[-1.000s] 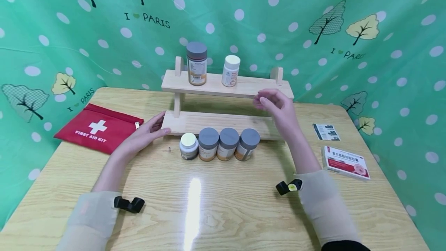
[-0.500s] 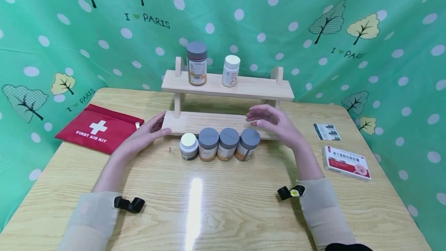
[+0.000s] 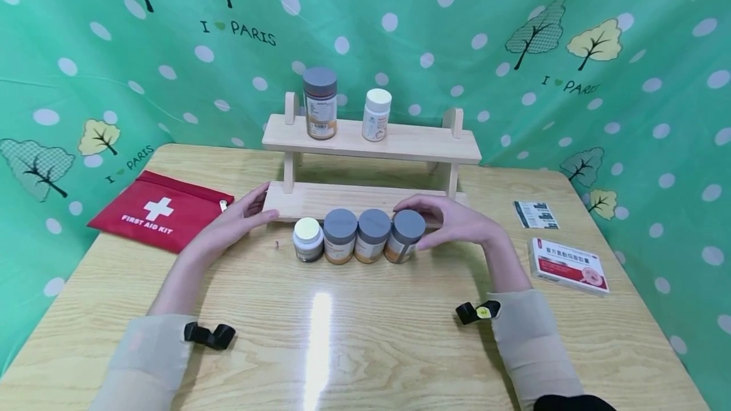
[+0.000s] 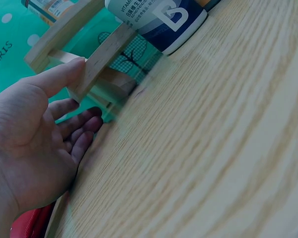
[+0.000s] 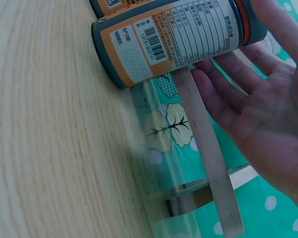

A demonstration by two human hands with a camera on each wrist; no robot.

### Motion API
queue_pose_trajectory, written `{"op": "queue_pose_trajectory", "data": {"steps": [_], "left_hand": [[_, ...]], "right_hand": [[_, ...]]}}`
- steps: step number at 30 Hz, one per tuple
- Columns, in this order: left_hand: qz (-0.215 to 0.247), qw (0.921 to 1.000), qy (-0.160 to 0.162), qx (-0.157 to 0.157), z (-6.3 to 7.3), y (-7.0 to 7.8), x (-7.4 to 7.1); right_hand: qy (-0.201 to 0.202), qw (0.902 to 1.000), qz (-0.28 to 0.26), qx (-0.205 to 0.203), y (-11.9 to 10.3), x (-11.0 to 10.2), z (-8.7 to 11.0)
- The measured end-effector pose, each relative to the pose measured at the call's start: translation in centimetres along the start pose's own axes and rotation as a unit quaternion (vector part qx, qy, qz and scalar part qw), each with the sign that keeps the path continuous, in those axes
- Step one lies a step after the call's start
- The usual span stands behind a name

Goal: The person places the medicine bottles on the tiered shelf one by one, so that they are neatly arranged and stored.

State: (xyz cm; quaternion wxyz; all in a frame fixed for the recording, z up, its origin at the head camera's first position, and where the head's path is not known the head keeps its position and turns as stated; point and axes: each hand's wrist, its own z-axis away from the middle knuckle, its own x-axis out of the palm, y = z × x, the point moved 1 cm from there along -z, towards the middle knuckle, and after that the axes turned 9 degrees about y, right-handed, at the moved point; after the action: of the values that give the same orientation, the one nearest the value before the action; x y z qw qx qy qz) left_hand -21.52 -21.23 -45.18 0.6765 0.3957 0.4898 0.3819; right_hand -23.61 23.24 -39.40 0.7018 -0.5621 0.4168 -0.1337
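Note:
My left hand (image 3: 235, 219) grips the left end of the lower board (image 3: 337, 194) of a two-tier wooden shelf, thumb on the board's end in the left wrist view. Four-in-a-row is how the bottles stand before it: a small white-capped vitamin bottle (image 3: 308, 241) at the left, then several grey-capped supplement bottles (image 3: 340, 236). My right hand (image 3: 457, 219) curls round the rightmost supplement bottle (image 3: 408, 233), fingers behind its cap and thumb at its near right side. That bottle's printed orange label (image 5: 164, 42) faces the right wrist camera. Its far side is hidden.
On the upper board (image 3: 422, 140) stand a tall grey-capped bottle (image 3: 321, 106) and a small white bottle (image 3: 377, 116). A red first aid pouch (image 3: 162, 208) lies left; a medicine box (image 3: 568, 265) and a small printed packet (image 3: 535, 215) lie right. A patterned curtain hangs behind.
My right hand has come down from the upper board, past the lower board, to the rightmost supplement bottle, with its fingers now around it. The left hand stays at the shelf's end.

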Motion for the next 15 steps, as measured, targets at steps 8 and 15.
{"op": "queue_pose_trajectory", "data": {"steps": [8,15], "left_hand": [[0.003,1.0000,-0.001,-0.003,0.05,-0.09,-0.03],[-0.004,1.0000,0.000,0.000,0.06,-0.10,-0.03]], "right_hand": [[0.005,0.9997,0.025,0.003,0.23,0.40,-0.41],[0.005,0.9996,0.026,0.002,0.38,0.45,-0.41]]}}
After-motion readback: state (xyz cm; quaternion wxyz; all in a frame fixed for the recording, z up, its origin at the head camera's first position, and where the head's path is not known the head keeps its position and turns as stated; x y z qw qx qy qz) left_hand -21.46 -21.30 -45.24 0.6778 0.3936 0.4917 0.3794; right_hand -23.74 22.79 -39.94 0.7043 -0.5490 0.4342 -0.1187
